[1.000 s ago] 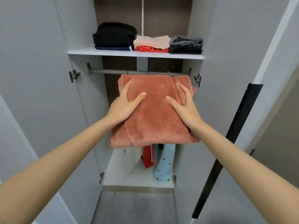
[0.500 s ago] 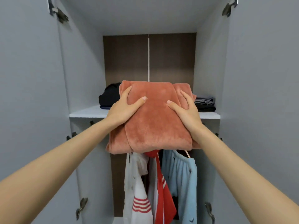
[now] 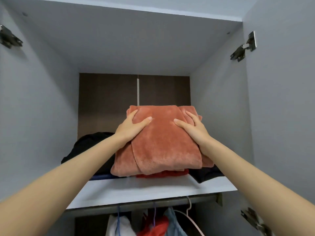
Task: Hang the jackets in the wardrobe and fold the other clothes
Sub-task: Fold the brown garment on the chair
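A folded salmon-pink fleece garment (image 3: pixel 162 145) sits over the middle stack on the wardrobe's upper shelf (image 3: pixel 153 189), above a red folded piece (image 3: pixel 162 174). My left hand (image 3: pixel 131 128) grips its left side with the thumb on top and the fingers round the edge. My right hand (image 3: pixel 192 128) grips the right side the same way. A black folded pile (image 3: pixel 88 147) lies to the left and a dark folded pile (image 3: pixel 208 174) to the right. Jackets (image 3: pixel 153 225) in white, red and light blue hang on the rail below.
Both wardrobe doors stand open, with hinges (image 3: pixel 243 48) on the side walls. The rail (image 3: pixel 136 204) runs just under the shelf with hangers (image 3: pixel 189 208) on it. Open space remains above the stacks up to the wardrobe top.
Both hands lifted the fleece garment from rail height up to the shelf and carried it in over the middle stack. The view tilted upward with it.
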Available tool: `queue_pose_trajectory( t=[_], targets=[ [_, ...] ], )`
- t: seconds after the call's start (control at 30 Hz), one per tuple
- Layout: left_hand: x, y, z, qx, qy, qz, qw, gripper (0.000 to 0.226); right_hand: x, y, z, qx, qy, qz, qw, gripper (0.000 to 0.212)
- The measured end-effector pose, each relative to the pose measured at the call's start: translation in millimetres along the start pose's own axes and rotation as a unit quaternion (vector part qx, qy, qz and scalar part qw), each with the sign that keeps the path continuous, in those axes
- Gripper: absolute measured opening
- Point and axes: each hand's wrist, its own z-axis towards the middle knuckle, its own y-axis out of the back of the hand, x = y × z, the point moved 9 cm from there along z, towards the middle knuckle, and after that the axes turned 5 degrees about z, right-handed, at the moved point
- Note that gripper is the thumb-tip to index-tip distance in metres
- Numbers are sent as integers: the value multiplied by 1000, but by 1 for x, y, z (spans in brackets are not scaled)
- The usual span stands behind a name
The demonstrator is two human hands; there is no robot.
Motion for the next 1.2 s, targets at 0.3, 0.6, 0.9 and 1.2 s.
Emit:
queue_pose_trajectory(
  t=[0.3, 0.6, 0.9, 1.2],
  targets=[
    [45, -34, 95, -10, 19, 0, 1000, 84, -52, -11, 91, -10, -36, 12, 999, 74],
    [112, -83, 133, 65, 83, 139, 985, 74, -124, -32, 136, 78, -94, -97, 988, 76],
    [50, -93, 141, 40, -86, 352, 931, 41, -118, -43, 169, 73, -24, -413, 907, 62],
    [97, -113, 145, 158, -27, 331, 930, 45, -138, -77, 175, 176, 29, -440, 880, 45]
  ],
)
